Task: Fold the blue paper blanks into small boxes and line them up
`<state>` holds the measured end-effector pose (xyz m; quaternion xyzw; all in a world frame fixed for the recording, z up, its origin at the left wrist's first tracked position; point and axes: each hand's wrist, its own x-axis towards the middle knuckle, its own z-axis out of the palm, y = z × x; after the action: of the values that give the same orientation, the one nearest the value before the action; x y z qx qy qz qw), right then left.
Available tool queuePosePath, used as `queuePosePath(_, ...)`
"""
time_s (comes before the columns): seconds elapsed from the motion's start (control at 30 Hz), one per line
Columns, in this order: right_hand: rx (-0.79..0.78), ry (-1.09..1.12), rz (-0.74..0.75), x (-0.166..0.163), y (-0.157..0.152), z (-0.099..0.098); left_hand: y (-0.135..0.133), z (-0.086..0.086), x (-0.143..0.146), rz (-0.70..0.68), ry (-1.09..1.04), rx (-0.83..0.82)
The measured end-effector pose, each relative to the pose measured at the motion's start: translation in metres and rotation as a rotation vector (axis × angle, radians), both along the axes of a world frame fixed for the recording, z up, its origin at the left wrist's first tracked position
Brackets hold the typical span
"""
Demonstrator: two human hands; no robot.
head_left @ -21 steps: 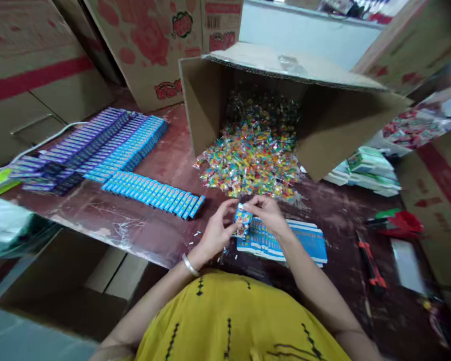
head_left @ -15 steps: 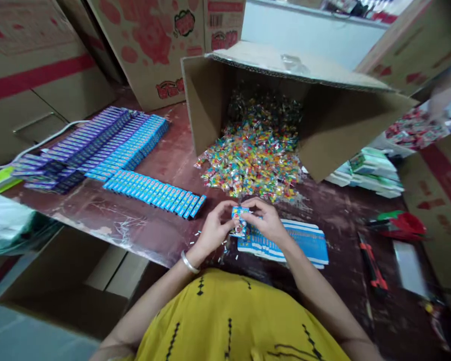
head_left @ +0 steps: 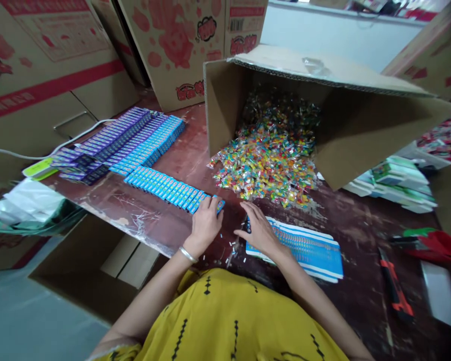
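At the near end of a row of small blue boxes (head_left: 161, 186), my left hand (head_left: 206, 223) has its fingers closed around a small blue box (head_left: 219, 204), partly hidden by them. My right hand (head_left: 261, 231) is open, thumb apart from the fingers, with no item visible in it. It rests at the left end of a fanned stack of flat blue cartons (head_left: 311, 248). Tiny white bits (head_left: 231, 250) lie on the table between my hands. Beyond them, wrapped colourful candies (head_left: 266, 165) spill out of a cardboard box (head_left: 364, 130) on its side.
Purple boxes (head_left: 116, 133) stand in rows at the back left. An open carton (head_left: 78, 276) sits below the table's front edge. To the right lie a red-and-black utility knife (head_left: 394, 286), a red item (head_left: 441, 245) and green-white packs (head_left: 394, 180).
My left hand has carried the blue box left to the row's end. My right hand has let go of it and opened by the cartons. The view has shifted slightly.
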<state>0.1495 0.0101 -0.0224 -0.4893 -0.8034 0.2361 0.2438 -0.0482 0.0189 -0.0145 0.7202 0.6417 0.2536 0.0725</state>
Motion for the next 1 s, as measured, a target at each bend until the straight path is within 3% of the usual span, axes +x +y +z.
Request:
queuePosePath(0.17,-0.052,0.066,0.000,-0.004,0.011,-0.010,0.004,-0.011,-0.008,0.072,0.210,0.034)
queuePosePath(0.3,-0.134,0.172,0.075,-0.021,0.027,-0.027,-0.005,-0.014,-0.017,0.065,0.117,0.117)
queuePosePath(0.47,-0.080,0.098,0.165,-0.052,0.040,-0.039,-0.004,-0.009,-0.069,0.121,-0.041,0.245)
queuePosePath(0.6,-0.092,0.105,0.216,-0.067,0.049,-0.038,0.017,-0.003,-0.106,-0.094,0.023,0.195)
queuePosePath(0.77,-0.166,0.116,0.265,-0.075,0.063,-0.034,0.044,-0.004,-0.107,-0.407,0.134,0.081)
queuePosePath(1.0,-0.156,0.120,0.280,-0.082,0.063,-0.031,0.052,-0.017,-0.102,-0.414,0.096,0.072)
